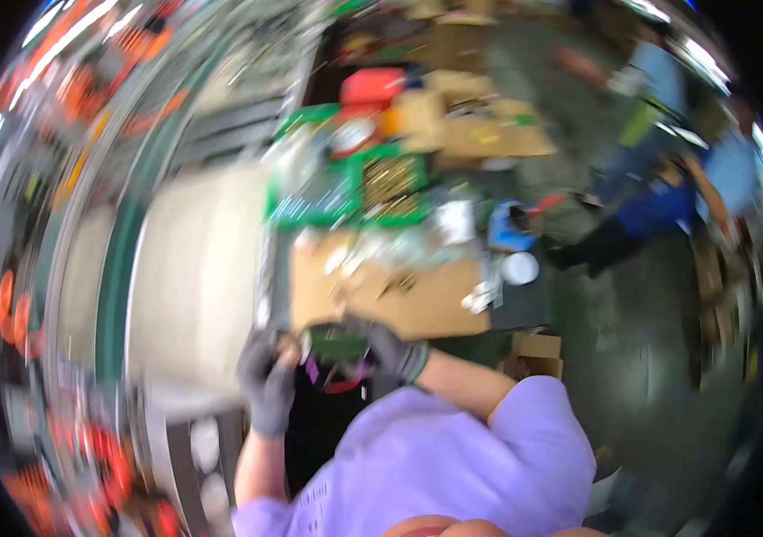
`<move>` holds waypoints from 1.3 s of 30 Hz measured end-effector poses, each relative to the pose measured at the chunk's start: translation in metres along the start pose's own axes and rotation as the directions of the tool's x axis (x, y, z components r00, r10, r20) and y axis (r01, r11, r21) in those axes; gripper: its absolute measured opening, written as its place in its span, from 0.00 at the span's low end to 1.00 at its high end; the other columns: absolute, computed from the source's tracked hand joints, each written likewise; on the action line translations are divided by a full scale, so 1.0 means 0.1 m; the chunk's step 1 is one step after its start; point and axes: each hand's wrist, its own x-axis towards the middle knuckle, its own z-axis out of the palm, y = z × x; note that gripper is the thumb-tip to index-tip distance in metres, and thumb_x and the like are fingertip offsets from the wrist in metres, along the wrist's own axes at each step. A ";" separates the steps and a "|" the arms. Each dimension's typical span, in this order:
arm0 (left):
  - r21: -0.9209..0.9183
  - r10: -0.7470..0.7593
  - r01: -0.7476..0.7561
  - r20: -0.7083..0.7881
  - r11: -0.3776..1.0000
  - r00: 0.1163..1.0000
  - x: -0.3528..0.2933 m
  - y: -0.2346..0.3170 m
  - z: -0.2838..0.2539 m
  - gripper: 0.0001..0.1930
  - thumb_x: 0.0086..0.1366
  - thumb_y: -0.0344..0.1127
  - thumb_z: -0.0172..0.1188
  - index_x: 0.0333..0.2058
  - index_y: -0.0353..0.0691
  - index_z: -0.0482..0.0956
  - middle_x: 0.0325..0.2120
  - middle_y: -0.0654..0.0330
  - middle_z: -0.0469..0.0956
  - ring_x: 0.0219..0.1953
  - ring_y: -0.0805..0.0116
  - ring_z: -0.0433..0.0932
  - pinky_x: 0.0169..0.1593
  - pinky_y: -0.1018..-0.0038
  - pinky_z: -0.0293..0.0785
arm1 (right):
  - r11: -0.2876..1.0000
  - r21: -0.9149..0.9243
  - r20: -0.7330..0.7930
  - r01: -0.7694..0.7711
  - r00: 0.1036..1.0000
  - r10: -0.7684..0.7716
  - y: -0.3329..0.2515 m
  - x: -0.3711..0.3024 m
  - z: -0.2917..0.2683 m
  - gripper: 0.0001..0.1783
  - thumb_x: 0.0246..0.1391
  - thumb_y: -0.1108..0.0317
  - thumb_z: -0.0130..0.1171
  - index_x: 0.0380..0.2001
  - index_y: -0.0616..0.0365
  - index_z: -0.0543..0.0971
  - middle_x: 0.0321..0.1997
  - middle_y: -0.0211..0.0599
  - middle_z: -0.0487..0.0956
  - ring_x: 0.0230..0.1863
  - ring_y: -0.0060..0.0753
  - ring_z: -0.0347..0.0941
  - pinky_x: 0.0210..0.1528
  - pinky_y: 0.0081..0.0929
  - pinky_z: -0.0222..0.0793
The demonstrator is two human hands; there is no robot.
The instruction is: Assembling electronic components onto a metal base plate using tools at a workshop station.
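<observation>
Close in front of my purple shirt, both hands wear grey gloves with bare fingertips showing on the left one. My right hand (387, 349) is closed on the right end of a dark green piece (336, 345), whose exact kind the blur hides. My left hand (268, 380) is at the piece's left end, its fingers bent together by a small pale spot; what they pinch, if anything, is too smeared to name. Just beyond the hands lies a brown cardboard sheet (435, 300) with small brass-coloured parts (396, 285) and clear plastic bags (408, 244) on it.
Green bins (345, 220) stand behind the cardboard, one with many brass-coloured parts. A red container (372, 87) and open cardboard boxes (511, 139) are farther back. A pale conveyor belt (198, 277) runs along the left. Blue-clothed people (659, 206) are at the right.
</observation>
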 end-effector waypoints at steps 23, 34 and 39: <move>0.198 -0.012 0.198 -0.679 0.960 0.734 -1.51 0.12 -2.44 0.04 0.57 0.28 0.56 0.31 0.34 0.75 0.27 0.61 0.74 0.31 0.73 0.72 0.36 0.78 0.68 | 0.757 -0.364 0.276 -0.542 0.714 0.644 1.96 2.08 1.46 0.31 0.61 0.45 0.35 0.46 0.63 0.70 0.15 0.27 0.67 0.10 0.13 0.59 0.12 0.12 0.55; 0.135 -0.011 0.307 -0.903 0.942 0.430 -1.26 0.17 -2.94 0.07 0.62 0.30 0.52 0.30 0.33 0.75 0.26 0.67 0.73 0.31 0.81 0.67 0.36 0.83 0.64 | 0.567 -0.313 0.412 -0.762 0.429 0.804 1.98 3.05 1.79 0.46 0.53 0.31 0.33 0.57 0.64 0.59 0.37 0.49 0.73 0.23 0.25 0.68 0.23 0.20 0.64; 0.109 -0.001 0.333 -0.949 0.937 0.314 -1.36 0.16 -3.11 0.09 0.64 0.33 0.50 0.32 0.33 0.74 0.26 0.67 0.73 0.30 0.82 0.66 0.35 0.84 0.62 | 0.496 -0.165 0.553 -0.852 0.337 0.762 1.99 3.12 1.85 0.44 0.53 0.40 0.46 0.61 0.64 0.51 0.48 0.57 0.69 0.26 0.25 0.68 0.31 0.23 0.68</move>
